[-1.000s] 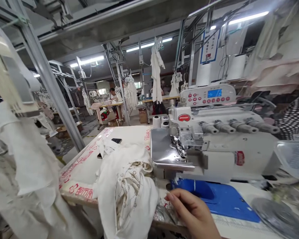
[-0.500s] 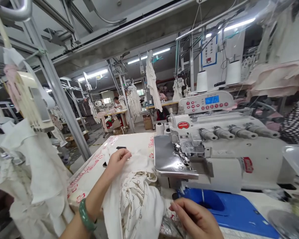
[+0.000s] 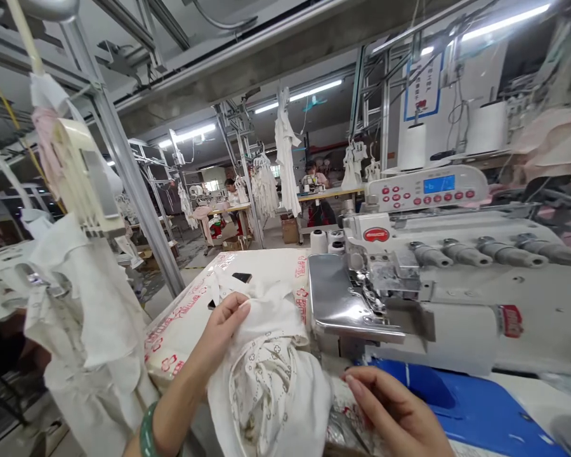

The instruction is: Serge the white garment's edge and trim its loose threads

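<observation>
A bunched white garment (image 3: 309, 393), with a small dark pattern on part of it, lies in front of me over the edge of the covered table. My left hand (image 3: 226, 327) pinches its upper part between thumb and fingers. To the right of the cloth is my right hand (image 3: 394, 406), thumb and forefinger drawn together beside the blue panel. Whatever it may hold is too small to make out. The white overlock sewing machine (image 3: 461, 292), with its shiny metal plate (image 3: 335, 292), stands just beyond my right hand.
White garments (image 3: 99, 298) hang from a rack at the left, beside a metal post (image 3: 124, 165). Thread cones (image 3: 412, 146) stand behind the machine. A blue panel (image 3: 476, 406) lies in front of it. People sit at distant sewing tables (image 3: 333, 192).
The view has swung left, so the machine sits farther right. My left hand keeps its pinch on the garment, and the right hand stays beside the blue panel.
</observation>
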Demonstrator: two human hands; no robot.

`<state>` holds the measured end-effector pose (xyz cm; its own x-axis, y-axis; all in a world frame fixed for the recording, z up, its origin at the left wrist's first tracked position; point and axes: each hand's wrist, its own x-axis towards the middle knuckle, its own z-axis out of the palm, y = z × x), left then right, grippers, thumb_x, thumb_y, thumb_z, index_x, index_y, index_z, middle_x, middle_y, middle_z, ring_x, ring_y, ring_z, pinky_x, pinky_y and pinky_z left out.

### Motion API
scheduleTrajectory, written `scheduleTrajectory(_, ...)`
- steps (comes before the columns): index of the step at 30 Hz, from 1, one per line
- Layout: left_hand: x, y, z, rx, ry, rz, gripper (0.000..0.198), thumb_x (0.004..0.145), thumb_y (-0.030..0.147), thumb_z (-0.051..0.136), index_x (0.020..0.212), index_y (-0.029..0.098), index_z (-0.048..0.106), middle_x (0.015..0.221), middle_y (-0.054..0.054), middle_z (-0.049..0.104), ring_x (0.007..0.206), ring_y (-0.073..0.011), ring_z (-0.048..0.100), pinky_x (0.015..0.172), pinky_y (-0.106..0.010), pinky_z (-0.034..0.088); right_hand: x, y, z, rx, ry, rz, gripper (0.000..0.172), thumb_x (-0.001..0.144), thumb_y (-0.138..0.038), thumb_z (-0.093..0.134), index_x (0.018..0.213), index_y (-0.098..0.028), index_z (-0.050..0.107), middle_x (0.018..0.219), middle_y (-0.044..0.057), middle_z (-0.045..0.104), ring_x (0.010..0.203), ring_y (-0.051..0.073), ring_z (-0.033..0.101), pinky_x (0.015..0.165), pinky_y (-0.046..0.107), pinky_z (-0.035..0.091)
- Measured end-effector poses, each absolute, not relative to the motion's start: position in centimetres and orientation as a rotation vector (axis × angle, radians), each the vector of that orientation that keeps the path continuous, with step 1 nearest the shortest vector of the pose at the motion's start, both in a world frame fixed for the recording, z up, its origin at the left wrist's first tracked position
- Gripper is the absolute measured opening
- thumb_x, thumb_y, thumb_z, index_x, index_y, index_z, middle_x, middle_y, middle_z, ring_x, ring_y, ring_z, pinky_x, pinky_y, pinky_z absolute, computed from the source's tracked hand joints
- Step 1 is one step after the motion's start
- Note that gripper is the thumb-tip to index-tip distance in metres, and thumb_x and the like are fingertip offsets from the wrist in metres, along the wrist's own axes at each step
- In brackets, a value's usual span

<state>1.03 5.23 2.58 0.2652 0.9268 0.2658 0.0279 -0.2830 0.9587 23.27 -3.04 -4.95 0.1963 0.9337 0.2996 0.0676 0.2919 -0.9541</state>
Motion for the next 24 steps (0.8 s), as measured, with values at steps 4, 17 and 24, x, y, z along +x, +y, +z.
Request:
scheduleTrajectory(4,-0.2,4.4,1.7,1.379,0.855,1.252,0.025,0.075,0.036,0.064,0.09,0.019,0.053,0.077,0.002,0.054,0.064,-0.008,0.049,0.057,-0.016,0.039,21.7,-1.5,-3.1,-0.968,-1.258,0.861,0.033,0.081,-0.046,0.053,0.098,-0.02,0.062,0.076,0.005,0.063,0.054,0.015,0.054,0.044,0.021,0.045)
scheduleTrajectory(17,-1.5,3.1,0.9,1.175,0.827,1.419,0.027,0.068,0.038,0.069,0.076,0.015,0.056,0.063,0.004,0.052,0.055,-0.0068,0.044,0.051,-0.016,0.035,16.1,4.8,3.0,-1.024,-1.909,0.622,0.018,0.082,-0.024,0.047,0.079,-0.019,0.064,0.078,0.003,0.062,0.074,0.019,0.056,0.065,0.029,0.039)
scheduleTrajectory(24,-1.9,2.4,0.9,1.124,0.827,1.443,0.026,0.069,0.037,0.069,0.073,0.015,0.057,0.061,0.004,0.052,0.054,-0.0053,0.042,0.049,-0.013,0.033,16.7,4.0,3.1,-1.026,-1.903,0.738,0.015,0.078,-0.027,0.051,0.074,-0.019,0.063,0.074,0.002,0.06,0.068,0.017,0.051,0.06,0.027,0.035)
